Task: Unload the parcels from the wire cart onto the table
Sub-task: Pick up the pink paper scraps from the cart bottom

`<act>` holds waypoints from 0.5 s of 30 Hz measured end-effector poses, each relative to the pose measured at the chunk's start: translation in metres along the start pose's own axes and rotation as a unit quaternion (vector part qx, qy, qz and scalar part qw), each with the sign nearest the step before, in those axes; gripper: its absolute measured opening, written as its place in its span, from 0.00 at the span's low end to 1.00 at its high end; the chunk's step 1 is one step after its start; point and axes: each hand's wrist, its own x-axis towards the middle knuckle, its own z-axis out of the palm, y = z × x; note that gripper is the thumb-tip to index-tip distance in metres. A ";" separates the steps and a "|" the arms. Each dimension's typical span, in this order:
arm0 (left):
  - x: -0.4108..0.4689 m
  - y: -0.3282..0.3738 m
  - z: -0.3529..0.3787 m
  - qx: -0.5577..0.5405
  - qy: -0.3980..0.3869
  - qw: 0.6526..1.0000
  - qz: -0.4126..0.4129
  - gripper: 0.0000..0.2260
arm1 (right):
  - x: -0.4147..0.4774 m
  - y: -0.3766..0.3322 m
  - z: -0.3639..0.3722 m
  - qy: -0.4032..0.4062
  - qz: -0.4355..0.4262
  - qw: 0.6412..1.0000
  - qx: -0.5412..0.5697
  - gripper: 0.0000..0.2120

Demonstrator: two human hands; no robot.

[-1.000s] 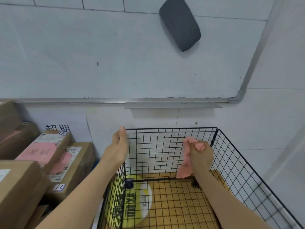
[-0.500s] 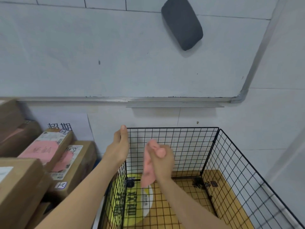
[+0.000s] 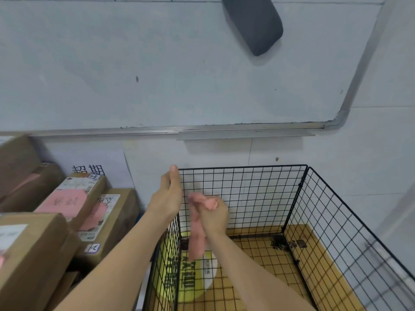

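Observation:
The black wire cart (image 3: 298,198) stands against the wall at the lower right; through its mesh floor I see only yellow flooring and a round sticker. My left hand (image 3: 167,198) grips the cart's far-left top corner, thumb up along the wire. My right hand (image 3: 213,215) is inside the cart near that corner, closed around a crumpled pink paper slip (image 3: 197,239) that hangs down from the fist. Several brown cardboard parcels (image 3: 74,198) with pink and white labels are piled at the left, outside the cart.
A whiteboard (image 3: 157,63) with a dark grey eraser (image 3: 253,23) covers the wall above. A white paper sign (image 3: 94,162) with printed characters hangs behind the parcel pile. A tiled wall rises at the right of the cart.
My right hand has carried the pink slip leftward across the cart, from near the far-right corner to beside my left hand. The left hand has stayed on the cart corner.

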 end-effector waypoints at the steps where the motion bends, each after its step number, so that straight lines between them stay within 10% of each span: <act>1: 0.000 0.000 0.000 0.005 -0.001 1.000 0.003 0.31 | 0.003 0.000 -0.010 0.030 -0.005 0.999 -0.015 0.07; 11: 0.002 -0.001 0.002 0.027 -0.004 1.000 0.000 0.32 | 0.046 -0.007 -0.135 0.211 0.099 0.969 0.077 0.08; 13: 0.001 -0.001 0.001 0.031 -0.005 0.999 -0.001 0.32 | 0.055 0.001 -0.149 0.264 0.055 0.936 -0.225 0.10; 15: 0.001 0.000 0.001 0.030 -0.007 1.000 -0.005 0.31 | 0.055 0.003 -0.154 0.253 0.011 0.940 -0.228 0.10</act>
